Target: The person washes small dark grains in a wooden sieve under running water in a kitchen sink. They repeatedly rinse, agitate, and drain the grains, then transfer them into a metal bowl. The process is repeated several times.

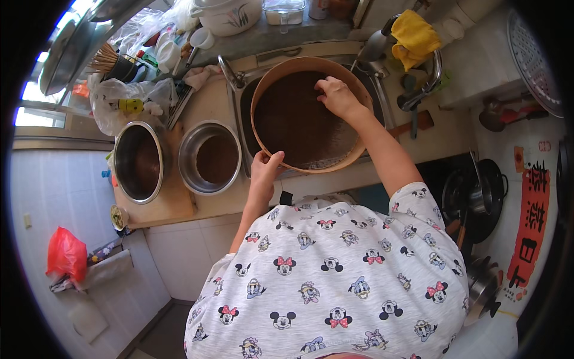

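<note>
A large round wooden-rimmed sieve (pixel 356 157) rests over the sink, and dark brown fine material (pixel 291 112) covers much of its mesh. My left hand (pixel 266 172) grips the near left part of the rim, thumb on top. Over the far right part of the mesh is my right hand (pixel 335 95), fingers bent together; whether anything is between them cannot be told. To the left, a steel pot (pixel 181 172) contains brown material. Beside it, another deep steel pot (pixel 157 188) holds something dark and reddish brown.
The pots stand at a wooden board (pixel 179 204). Behind the sieve are a faucet (pixel 229 74) and the sink (pixel 246 101). A yellow cloth (pixel 415 38) hangs at the back right, above a wooden spatula (pixel 419 124). A black wok (pixel 489 202) sits on the right.
</note>
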### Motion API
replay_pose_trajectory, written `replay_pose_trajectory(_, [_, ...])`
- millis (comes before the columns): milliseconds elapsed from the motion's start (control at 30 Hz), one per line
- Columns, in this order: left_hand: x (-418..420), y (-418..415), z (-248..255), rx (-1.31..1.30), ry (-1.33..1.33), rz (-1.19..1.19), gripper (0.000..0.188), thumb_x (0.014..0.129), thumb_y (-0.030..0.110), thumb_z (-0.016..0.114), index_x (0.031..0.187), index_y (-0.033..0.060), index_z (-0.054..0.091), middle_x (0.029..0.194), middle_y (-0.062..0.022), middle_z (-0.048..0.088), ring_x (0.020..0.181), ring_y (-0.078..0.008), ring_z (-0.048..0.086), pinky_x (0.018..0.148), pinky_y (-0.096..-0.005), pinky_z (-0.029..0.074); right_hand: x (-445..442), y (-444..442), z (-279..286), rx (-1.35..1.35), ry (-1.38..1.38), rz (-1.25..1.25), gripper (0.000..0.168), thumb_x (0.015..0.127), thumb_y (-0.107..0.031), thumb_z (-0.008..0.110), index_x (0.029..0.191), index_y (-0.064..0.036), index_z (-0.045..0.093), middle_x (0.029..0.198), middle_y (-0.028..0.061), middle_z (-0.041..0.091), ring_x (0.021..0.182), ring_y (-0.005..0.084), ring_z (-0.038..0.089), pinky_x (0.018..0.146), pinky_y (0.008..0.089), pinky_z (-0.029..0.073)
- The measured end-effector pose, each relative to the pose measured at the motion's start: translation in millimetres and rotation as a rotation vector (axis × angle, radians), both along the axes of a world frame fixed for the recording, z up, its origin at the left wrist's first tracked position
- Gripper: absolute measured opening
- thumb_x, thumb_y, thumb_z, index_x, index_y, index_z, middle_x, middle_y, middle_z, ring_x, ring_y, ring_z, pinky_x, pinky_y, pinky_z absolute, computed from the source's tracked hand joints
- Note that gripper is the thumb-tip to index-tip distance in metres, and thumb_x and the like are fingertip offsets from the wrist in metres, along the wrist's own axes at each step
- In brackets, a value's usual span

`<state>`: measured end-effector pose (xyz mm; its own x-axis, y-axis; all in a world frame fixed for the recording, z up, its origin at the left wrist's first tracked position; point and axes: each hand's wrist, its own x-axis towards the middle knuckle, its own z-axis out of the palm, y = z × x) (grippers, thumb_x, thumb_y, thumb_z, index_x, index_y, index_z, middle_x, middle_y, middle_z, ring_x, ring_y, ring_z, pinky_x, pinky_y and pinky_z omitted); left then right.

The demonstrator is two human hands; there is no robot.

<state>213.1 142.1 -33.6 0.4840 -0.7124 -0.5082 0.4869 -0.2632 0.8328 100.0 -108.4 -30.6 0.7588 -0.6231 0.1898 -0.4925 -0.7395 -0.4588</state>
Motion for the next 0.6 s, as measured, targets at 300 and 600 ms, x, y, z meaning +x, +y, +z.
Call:
replay_pose_trajectory(300, [-1, 2, 3, 0.005, 0.003, 0.001, 0.037, 0.079, 0.025, 0.063, 0.102, -0.0002, 0.047, 0.091, -0.0069, 0.050, 0.085, -0.0165, 0.055, 0.081, -0.0342, 0.049, -7, -9, 8, 0.699, -0.375, -0.157, 0.010, 0.080, -0.009, 0.062, 0.088, -0.005, 0.065, 0.077, 0.0076, 0.063, 0.069, 0.0152, 0.060, 0.063, 0.0257, 0.049])
replay_pose_trajectory(600, [11, 6, 3, -0.001, 0.026, 0.051, 0.041, 0.080, 0.022, 0.065, 0.107, -0.0036, 0.047, 0.098, -0.0096, 0.053, 0.089, -0.0175, 0.056, 0.076, -0.0316, 0.051, -60, -18, 33, 0.964, -0.883, -0.262, 0.010, 0.085, -0.010, 0.061, 0.091, -0.002, 0.063, 0.079, 0.0014, 0.061, 0.066, 0.0073, 0.056, 0.060, 0.0190, 0.047])
